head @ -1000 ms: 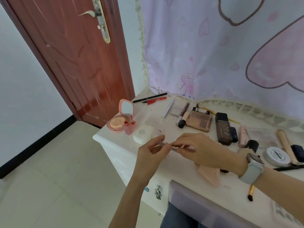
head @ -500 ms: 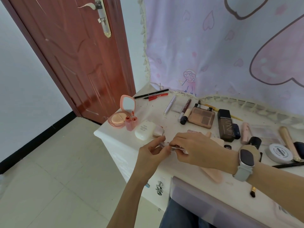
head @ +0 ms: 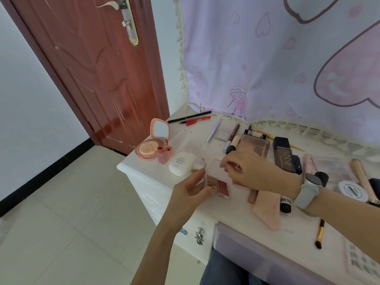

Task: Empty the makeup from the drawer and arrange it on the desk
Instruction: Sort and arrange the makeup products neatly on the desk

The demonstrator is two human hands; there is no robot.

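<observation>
A small clear eyeshadow palette (head: 219, 185) with red and gold pans stands open above the white desk (head: 148, 171). My left hand (head: 192, 192) grips its base from the left. My right hand (head: 253, 171), with a grey watch on the wrist, pinches the raised clear lid (head: 213, 167) from above. The purple drawer (head: 246, 245) stands open at the desk's front edge, below my right forearm. Its inside is hidden.
Spread over the desk are an open pink compact (head: 152, 140), a white case (head: 182, 162), a brown palette (head: 255, 144), a dark foundation bottle (head: 283, 154), pencils (head: 191, 118), a white jar (head: 352, 190) and a brush (head: 319, 233). A red door (head: 92, 68) stands at left.
The palette was shut and held edge-on between both hands. Now its lid is lifted by my right hand and the coloured pans show.
</observation>
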